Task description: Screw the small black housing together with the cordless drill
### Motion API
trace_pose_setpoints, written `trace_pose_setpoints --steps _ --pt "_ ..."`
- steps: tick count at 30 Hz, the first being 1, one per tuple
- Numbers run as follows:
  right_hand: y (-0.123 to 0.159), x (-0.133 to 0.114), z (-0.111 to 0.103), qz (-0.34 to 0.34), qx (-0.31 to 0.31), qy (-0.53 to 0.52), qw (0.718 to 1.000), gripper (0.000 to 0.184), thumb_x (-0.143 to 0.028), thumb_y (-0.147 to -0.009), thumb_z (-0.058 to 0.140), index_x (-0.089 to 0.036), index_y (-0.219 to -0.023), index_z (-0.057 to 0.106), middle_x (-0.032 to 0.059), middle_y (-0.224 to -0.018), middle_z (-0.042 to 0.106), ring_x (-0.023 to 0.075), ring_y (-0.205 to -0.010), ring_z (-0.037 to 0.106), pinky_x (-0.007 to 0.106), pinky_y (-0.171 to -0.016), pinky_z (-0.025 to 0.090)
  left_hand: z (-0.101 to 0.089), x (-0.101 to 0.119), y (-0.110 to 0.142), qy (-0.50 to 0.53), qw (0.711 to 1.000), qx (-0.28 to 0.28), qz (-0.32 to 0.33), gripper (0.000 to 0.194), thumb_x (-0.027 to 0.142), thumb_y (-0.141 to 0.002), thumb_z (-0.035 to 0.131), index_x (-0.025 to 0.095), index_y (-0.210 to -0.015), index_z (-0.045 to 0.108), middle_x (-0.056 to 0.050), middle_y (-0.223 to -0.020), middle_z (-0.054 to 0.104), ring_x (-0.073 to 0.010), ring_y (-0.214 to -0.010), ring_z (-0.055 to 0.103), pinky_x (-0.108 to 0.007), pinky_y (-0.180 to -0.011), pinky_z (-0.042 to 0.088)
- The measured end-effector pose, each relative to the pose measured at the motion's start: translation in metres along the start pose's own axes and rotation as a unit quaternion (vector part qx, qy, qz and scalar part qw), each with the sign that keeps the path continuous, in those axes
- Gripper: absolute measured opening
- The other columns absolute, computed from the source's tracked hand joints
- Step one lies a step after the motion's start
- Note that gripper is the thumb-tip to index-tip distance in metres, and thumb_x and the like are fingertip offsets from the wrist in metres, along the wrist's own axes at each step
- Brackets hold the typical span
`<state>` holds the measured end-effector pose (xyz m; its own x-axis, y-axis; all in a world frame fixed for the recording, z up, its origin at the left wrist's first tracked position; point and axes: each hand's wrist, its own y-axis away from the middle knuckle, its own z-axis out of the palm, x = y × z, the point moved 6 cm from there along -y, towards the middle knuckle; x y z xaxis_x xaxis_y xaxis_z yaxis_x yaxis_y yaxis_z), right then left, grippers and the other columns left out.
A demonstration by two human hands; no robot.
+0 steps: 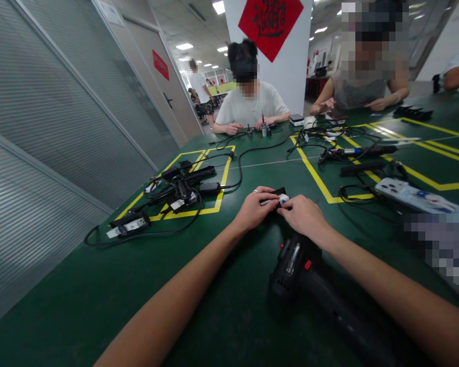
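In the middle of the head view, my left hand (254,208) and my right hand (303,216) meet over the green table. Between their fingertips is a small white and blue piece (283,199), with a dark block (278,191) against it; its kind is too small to make out. Both hands have their fingers pinched on it. Just below my right hand lies a black power drill (290,262) with red buttons, its handle stretching toward me under my right forearm. My fingers hide much of the small piece.
Black adapters and cables (183,186) lie in a yellow-taped square at left. To the right are a pen-like tool (367,151), cords and a patterned phone-like object (416,196). A black cable (240,171) crosses the table. Two people sit opposite with hands on the table.
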<state>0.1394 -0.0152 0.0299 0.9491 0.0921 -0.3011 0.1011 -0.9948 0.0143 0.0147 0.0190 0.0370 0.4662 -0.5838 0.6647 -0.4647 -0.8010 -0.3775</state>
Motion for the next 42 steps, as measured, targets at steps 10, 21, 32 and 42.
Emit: trace_pose_setpoints --steps 10,21,32,42 --pt "-0.001 0.003 -0.001 0.016 -0.005 -0.002 1.000 0.026 -0.038 -0.089 0.052 -0.019 -0.104 0.061 0.0047 -0.105 0.066 0.0186 -0.090 0.064 0.040 -0.079 0.052 0.003 -0.001 0.000 0.027 1.000 0.010 -0.012 0.021 0.028 -0.081 0.057 0.018 -0.093 0.070 -0.007 -0.114 0.061 -0.0190 -0.106 0.057 -0.037 -0.098 0.043" --pt "-0.012 0.007 -0.004 0.055 -0.020 0.004 0.998 0.029 -0.038 -0.088 0.055 -0.018 -0.108 0.059 0.0055 -0.108 0.065 0.0195 -0.091 0.063 0.041 -0.079 0.052 -0.001 -0.006 -0.011 0.043 0.999 -0.020 0.008 0.021 0.029 -0.077 0.061 0.018 -0.093 0.068 -0.006 -0.102 0.065 -0.0177 -0.099 0.059 -0.033 -0.093 0.043" --pt "-0.013 0.010 -0.006 0.075 -0.013 0.000 0.997 0.030 -0.039 -0.087 0.055 -0.018 -0.108 0.059 0.0054 -0.107 0.065 0.0196 -0.091 0.064 0.041 -0.078 0.052 0.000 -0.010 -0.015 0.061 0.997 -0.049 0.022 0.017 0.024 -0.074 0.063 0.015 -0.088 0.069 -0.007 -0.108 0.062 -0.0175 -0.101 0.058 -0.033 -0.095 0.042" --pt "-0.014 0.008 0.001 0.015 -0.070 -0.035 0.997 0.027 -0.038 -0.088 0.055 -0.018 -0.106 0.061 0.0047 -0.106 0.066 0.0189 -0.089 0.064 0.040 -0.077 0.053 -0.001 -0.006 -0.013 0.059 0.997 -0.049 0.027 0.018 0.022 -0.076 0.060 0.016 -0.090 0.069 -0.008 -0.110 0.062 -0.0176 -0.102 0.058 -0.034 -0.095 0.042"
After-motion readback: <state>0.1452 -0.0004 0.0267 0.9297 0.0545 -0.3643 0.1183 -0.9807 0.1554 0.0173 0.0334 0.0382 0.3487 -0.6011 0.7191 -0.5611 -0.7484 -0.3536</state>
